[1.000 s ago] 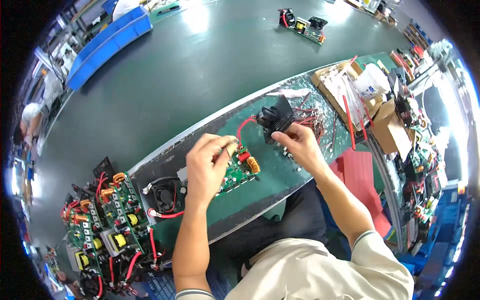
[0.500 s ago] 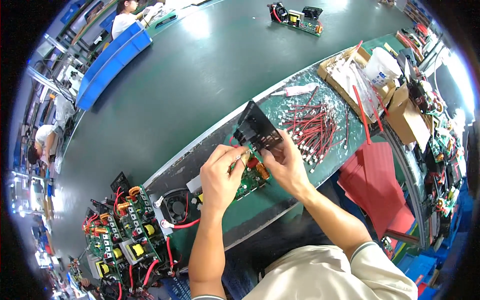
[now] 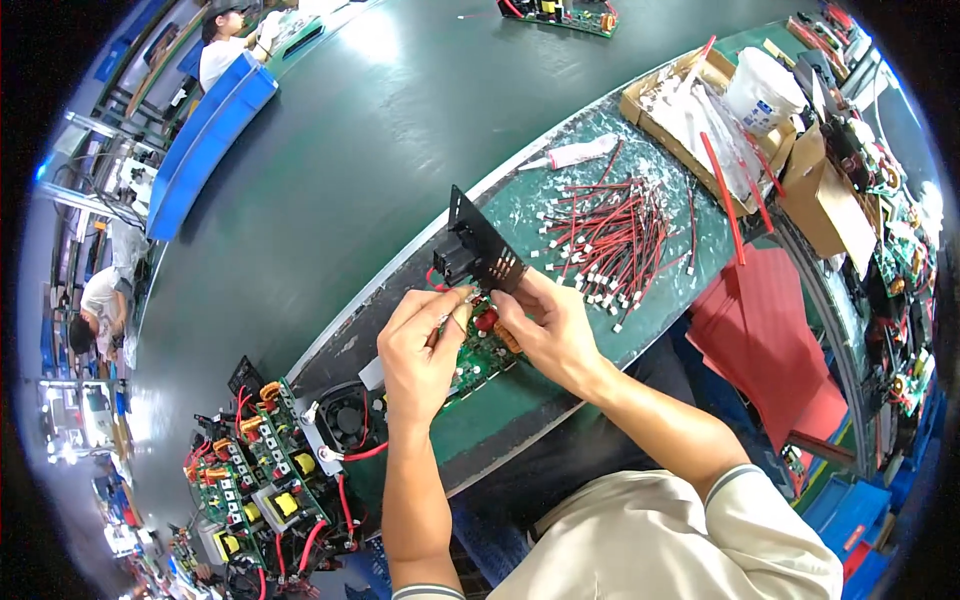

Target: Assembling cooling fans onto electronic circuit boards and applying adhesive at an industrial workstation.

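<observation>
Board [image 3: 478, 365] on the bench [image 3: 470, 440], right between your two hands, green side up, and here's the close work! Your left hand [image 3: 420, 340] has thumb and forefinger drawn into a tight pinch at the board's far end; whether anything sits between those tips, you can't tell from this angle. Over to your right hand [image 3: 550, 325]: it's gripping the black panel [image 3: 488, 250] by its lower corner, thumb on the near side, the other fingers partly out of sight behind it. That panel stands tilted above the far end of the board, a black block [image 3: 452, 258] on its left face.

Plenty is covered, mind you: your left hand hides part of the board, your right thumb crowds the copper coil [image 3: 507, 340], and the join between panel and board can't be made out. Up top, another board [image 3: 570, 14] is cut off by the frame edge.

Look around you! Beside your left wrist sits the fan [image 3: 345, 415], and farther left the clustered boards [image 3: 265, 470]. Beyond your right hand, red wires [image 3: 610, 245] lie in a loose heap, the tube [image 3: 582, 153] just past them, then the carton [image 3: 640, 112]. Red sheets [image 3: 765, 345] spread out to your right.
</observation>
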The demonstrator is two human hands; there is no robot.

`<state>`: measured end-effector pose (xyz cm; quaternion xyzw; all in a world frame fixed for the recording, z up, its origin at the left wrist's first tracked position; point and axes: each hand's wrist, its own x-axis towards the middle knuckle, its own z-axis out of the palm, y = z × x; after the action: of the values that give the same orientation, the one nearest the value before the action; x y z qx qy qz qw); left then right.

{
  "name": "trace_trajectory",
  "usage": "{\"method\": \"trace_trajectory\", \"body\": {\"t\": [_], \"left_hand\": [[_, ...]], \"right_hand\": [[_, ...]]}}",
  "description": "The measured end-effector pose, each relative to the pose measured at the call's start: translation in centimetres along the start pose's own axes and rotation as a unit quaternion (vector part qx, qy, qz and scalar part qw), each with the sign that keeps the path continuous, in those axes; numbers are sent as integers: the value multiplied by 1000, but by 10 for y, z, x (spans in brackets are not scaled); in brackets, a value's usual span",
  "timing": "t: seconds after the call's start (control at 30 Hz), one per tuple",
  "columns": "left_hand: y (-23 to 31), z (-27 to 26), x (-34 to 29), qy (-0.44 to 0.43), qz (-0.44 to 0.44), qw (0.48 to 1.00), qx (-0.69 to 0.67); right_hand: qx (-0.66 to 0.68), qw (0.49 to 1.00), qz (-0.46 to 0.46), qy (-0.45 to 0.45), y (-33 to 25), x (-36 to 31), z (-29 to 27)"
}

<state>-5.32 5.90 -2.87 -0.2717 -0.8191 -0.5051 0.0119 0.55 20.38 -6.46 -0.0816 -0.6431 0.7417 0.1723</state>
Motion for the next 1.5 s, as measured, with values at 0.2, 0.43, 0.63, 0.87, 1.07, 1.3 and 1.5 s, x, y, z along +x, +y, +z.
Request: {"method": "trace_trajectory", "body": {"t": [0.2,0.43,0.63,0.87,1.07,1.3,1.5], "left_hand": [[3,-1,-1,-10,-15,1000,15],[-8,1,-5,4,16,1000,21],[1,1,-2,26,5,999,40],[-1,-2,-2,-3,2,999,44],[1,-3,-3,-9,-11,999,34],[2,-3,-2,-7,-13,999,32],[-5,-1,-6,19,19,999,40]], "right_hand": [[8,998,50,-28,-3,-1,-4],[-126,988,-87,1,7,-8,3],[-106,994,-33,25,1,-7,8],[-66,997,-43,15,2,-7,5],[-75,996,-37,9,4,-7,4],[-89,994,-58,11,7,-6,5],[-211,973,-91,31,-8,-17,18]]}}
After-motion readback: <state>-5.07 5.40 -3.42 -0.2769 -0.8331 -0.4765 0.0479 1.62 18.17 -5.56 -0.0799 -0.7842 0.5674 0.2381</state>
